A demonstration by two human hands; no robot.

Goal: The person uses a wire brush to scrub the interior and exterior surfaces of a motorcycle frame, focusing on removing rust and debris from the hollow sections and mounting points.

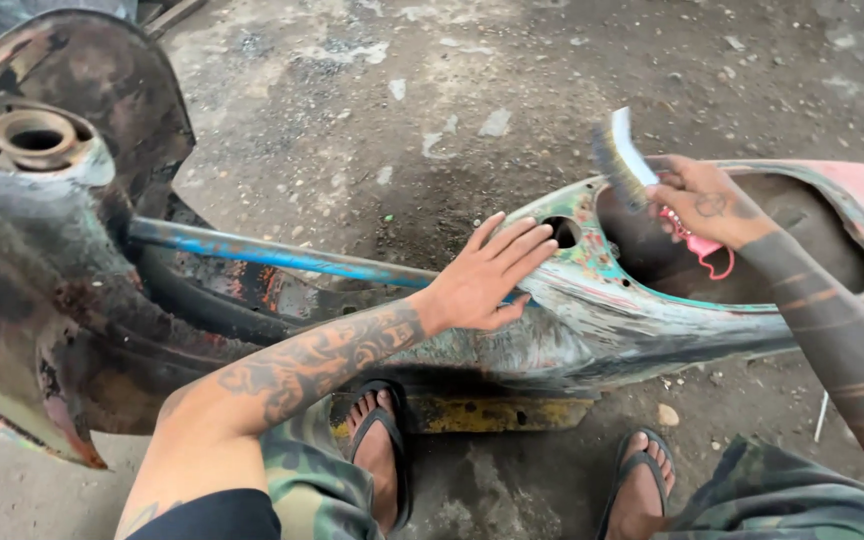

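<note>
- Nearest to us, at 6 o'clock, our two feet sit in black flip-flops: the left foot [377,455] and the right foot [640,490], on the stained concrete floor [372,90], with camouflage shorts [307,480] at the bottom edge.
- Our tattooed left hand [487,275] lies flat near the centre, fingers spread and straight, palm pressed on the scooter body shell [592,320]; its grip is wide and holds nothing.
- Our right hand [707,200], at 2 o'clock, has its grip closed around the handle of a wire brush [620,160]; the bristles point down and left, at the rim of the shell's open cavity [732,250].
- We see the shell stripped and patchy, with grey metal, green and red paint remnants, and a small round hole [564,232] just beside our left fingertips.
- A blue-painted tube [272,255] runs from 9 o'clock toward our left hand.
- At 10 o'clock the rusty front shield [62,250] rises, with a round steering socket [34,135] on top.
- A yellow bar [472,412] lies under the shell, between our feet.
</note>
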